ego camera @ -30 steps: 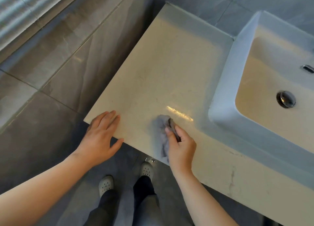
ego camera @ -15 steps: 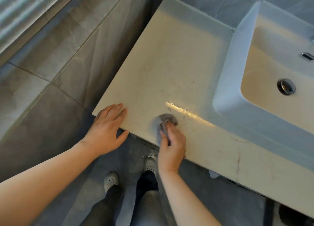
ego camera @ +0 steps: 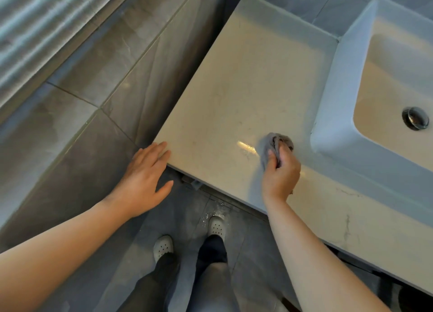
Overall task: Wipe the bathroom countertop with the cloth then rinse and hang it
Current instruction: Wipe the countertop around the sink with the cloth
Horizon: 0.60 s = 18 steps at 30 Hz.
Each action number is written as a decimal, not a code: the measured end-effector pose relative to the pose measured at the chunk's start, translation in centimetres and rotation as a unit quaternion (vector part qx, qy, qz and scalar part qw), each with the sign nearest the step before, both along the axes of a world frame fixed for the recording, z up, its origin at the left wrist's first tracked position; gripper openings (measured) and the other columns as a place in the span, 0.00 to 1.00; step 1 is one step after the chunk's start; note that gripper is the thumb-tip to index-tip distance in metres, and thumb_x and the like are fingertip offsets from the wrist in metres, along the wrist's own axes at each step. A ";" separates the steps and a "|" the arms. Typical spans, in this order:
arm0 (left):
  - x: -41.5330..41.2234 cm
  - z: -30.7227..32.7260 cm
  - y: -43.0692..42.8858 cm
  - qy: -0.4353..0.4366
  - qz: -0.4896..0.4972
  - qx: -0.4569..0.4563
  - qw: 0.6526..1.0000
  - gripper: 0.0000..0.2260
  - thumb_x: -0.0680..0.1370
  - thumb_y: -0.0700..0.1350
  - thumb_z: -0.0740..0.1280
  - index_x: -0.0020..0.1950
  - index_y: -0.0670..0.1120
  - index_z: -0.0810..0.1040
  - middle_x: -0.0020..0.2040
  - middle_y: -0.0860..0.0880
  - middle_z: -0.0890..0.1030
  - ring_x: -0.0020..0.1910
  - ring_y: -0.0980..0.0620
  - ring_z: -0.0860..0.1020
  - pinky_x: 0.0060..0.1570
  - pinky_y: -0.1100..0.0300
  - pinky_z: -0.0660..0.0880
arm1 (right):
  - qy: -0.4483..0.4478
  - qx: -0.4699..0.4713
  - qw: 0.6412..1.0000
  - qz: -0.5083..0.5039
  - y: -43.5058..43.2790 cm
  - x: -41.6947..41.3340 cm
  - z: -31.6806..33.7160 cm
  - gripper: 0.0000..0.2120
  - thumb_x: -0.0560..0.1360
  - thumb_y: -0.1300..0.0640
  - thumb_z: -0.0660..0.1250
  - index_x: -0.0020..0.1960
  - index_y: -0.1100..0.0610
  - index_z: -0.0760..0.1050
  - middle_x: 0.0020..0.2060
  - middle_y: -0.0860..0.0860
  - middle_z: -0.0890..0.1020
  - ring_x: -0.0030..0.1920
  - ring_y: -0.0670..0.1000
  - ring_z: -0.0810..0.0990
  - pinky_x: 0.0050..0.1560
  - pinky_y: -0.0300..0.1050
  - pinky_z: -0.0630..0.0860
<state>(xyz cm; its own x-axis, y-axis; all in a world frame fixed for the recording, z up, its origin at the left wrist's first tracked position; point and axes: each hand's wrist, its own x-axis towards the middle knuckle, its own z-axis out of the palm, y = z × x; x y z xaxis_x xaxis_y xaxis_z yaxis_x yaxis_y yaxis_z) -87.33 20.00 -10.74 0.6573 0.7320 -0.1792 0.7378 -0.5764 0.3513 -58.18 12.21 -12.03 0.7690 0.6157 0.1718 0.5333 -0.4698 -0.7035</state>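
Note:
A beige stone countertop (ego camera: 248, 81) runs from the left wall to a white basin. My right hand (ego camera: 281, 173) grips a bunched grey cloth (ego camera: 273, 146) and presses it on the countertop close to the front edge, just left of the basin's near corner. A wet shiny streak lies on the stone left of the cloth. My left hand (ego camera: 145, 180) lies flat with straight fingers on the countertop's front left corner, its thumb hanging off the edge.
The white rectangular basin (ego camera: 337, 81) stands on the counter at the right, with a chrome drain plug (ego camera: 416, 118) in its bottom. Grey tiled wall borders the counter on the left and behind. My feet in white shoes stand on the wet grey floor below.
My right hand has slid the cloth to the right along the front of the countertop, towards the basin. My left hand stays on the left corner. The view has shifted left.

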 end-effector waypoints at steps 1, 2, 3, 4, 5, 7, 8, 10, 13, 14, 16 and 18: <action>-0.4 -0.2 0.1 -0.004 0.006 -0.001 1.000 0.33 0.75 0.59 0.54 0.72 0.37 0.65 0.75 0.40 0.61 0.74 0.41 0.58 0.71 0.43 0.59 | 0.004 0.003 1.000 0.005 0.0 -1.4 -0.2 0.13 0.75 0.62 0.67 0.59 0.62 0.78 0.52 0.56 0.83 0.53 0.58 0.79 0.53 0.43 0.73; -0.8 -0.4 0.2 -0.008 0.011 -0.005 1.000 0.34 0.75 0.60 0.54 0.73 0.37 0.64 0.75 0.41 0.60 0.75 0.43 0.56 0.72 0.46 0.58 | 0.013 0.006 1.000 0.019 -0.2 -3.2 -0.4 0.13 0.75 0.62 0.67 0.60 0.61 0.78 0.53 0.55 0.82 0.54 0.57 0.78 0.55 0.41 0.72; -1.2 -0.5 0.3 -0.010 0.014 -0.008 1.000 0.35 0.75 0.60 0.53 0.74 0.38 0.62 0.76 0.42 0.58 0.76 0.45 0.54 0.72 0.50 0.56 | 0.024 0.009 0.999 0.043 -0.5 -5.2 -0.5 0.14 0.76 0.62 0.67 0.61 0.60 0.77 0.55 0.54 0.81 0.57 0.55 0.76 0.58 0.38 0.70; -1.4 -0.7 0.3 -0.012 0.013 -0.011 1.000 0.35 0.74 0.61 0.52 0.75 0.39 0.61 0.77 0.44 0.57 0.76 0.47 0.52 0.72 0.52 0.54 | 0.036 0.010 0.997 0.072 -0.8 -7.2 -0.3 0.16 0.76 0.62 0.67 0.63 0.59 0.77 0.58 0.52 0.80 0.59 0.52 0.74 0.61 0.34 0.68; -1.6 -0.8 0.3 -0.013 0.010 -0.014 1.000 0.36 0.74 0.61 0.51 0.75 0.40 0.59 0.77 0.45 0.55 0.76 0.49 0.50 0.72 0.54 0.53 | 0.049 0.009 0.994 0.099 -1.1 -8.9 -0.2 0.17 0.76 0.62 0.66 0.64 0.58 0.76 0.59 0.49 0.79 0.61 0.49 0.72 0.63 0.30 0.65; -1.8 -0.8 0.4 -0.020 0.011 -0.021 1.000 0.36 0.74 0.62 0.51 0.76 0.41 0.58 0.78 0.47 0.53 0.76 0.51 0.49 0.73 0.54 0.53 | 0.087 0.011 0.986 0.140 -1.5 -10.9 0.3 0.16 0.76 0.62 0.67 0.64 0.56 0.76 0.58 0.46 0.79 0.59 0.45 0.72 0.61 0.24 0.63; -1.9 -0.8 0.4 -0.024 0.015 -0.027 0.999 0.35 0.74 0.62 0.51 0.76 0.42 0.57 0.78 0.48 0.52 0.76 0.52 0.48 0.73 0.54 0.53 | 0.118 0.014 0.982 0.147 -1.6 -11.2 0.6 0.16 0.76 0.62 0.68 0.63 0.56 0.77 0.55 0.44 0.79 0.57 0.43 0.73 0.59 0.24 0.65; -1.9 -0.7 0.5 -0.028 0.021 -0.045 0.998 0.35 0.74 0.62 0.51 0.77 0.44 0.56 0.78 0.50 0.50 0.76 0.54 0.46 0.73 0.55 0.52 | 0.167 0.026 0.976 0.138 -1.4 -10.1 1.4 0.15 0.75 0.61 0.68 0.62 0.54 0.77 0.51 0.41 0.78 0.54 0.41 0.76 0.55 0.28 0.69; -2.1 -0.7 0.7 -0.032 0.021 -0.053 0.998 0.36 0.73 0.63 0.50 0.77 0.46 0.56 0.78 0.52 0.49 0.76 0.55 0.46 0.73 0.56 0.51 | 0.130 0.045 0.987 0.084 0.2 -6.0 2.0 0.15 0.74 0.62 0.69 0.60 0.56 0.79 0.49 0.44 0.80 0.49 0.46 0.78 0.51 0.34 0.72; -2.1 -0.9 0.7 -0.035 0.024 -0.054 0.998 0.36 0.73 0.63 0.50 0.77 0.46 0.56 0.78 0.53 0.49 0.76 0.55 0.46 0.73 0.56 0.52 | 0.104 0.048 0.992 0.058 1.2 -4.4 1.9 0.14 0.74 0.62 0.69 0.59 0.57 0.79 0.47 0.45 0.80 0.48 0.47 0.78 0.50 0.35 0.72; -2.0 -0.9 0.7 -0.042 0.036 -0.061 0.997 0.36 0.73 0.63 0.51 0.77 0.46 0.56 0.77 0.54 0.49 0.76 0.56 0.47 0.73 0.54 0.54 | 0.070 0.036 0.996 0.034 3.2 -2.1 1.2 0.13 0.74 0.62 0.68 0.58 0.59 0.80 0.48 0.49 0.83 0.49 0.52 0.80 0.50 0.44 0.76; -1.9 -1.0 0.6 -0.051 0.047 -0.064 0.996 0.35 0.73 0.63 0.51 0.77 0.47 0.56 0.77 0.56 0.49 0.76 0.57 0.47 0.73 0.54 0.55 | 0.045 0.014 0.998 0.045 4.6 -2.0 0.4 0.12 0.74 0.63 0.68 0.57 0.60 0.80 0.49 0.53 0.84 0.50 0.54 0.80 0.52 0.52 0.78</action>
